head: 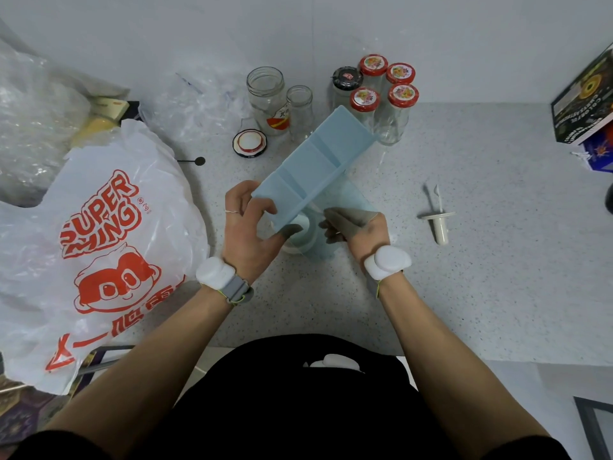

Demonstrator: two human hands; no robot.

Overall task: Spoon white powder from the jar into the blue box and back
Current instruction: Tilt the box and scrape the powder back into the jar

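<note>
I hold the pale blue box (318, 161) tilted over the counter, its far end raised toward the jars. My left hand (247, 227) grips the box's near end, fingers curled round its edge. My right hand (360, 229) holds the box's translucent open lid (351, 200), seen partly through the plastic. Under the box's low end stands a jar with white powder (300, 239), mostly hidden by the box and my hands. A white plastic spoon (438, 195) lies on the counter to the right, apart from both hands.
Two open glass jars (267, 94) and several red-lidded jars (384, 91) stand at the back. A loose jar lid (249, 143) lies near them. A big white shopping bag (99, 247) fills the left. A white plunger-like part (438, 224) and a dark box (583, 104) are on the right.
</note>
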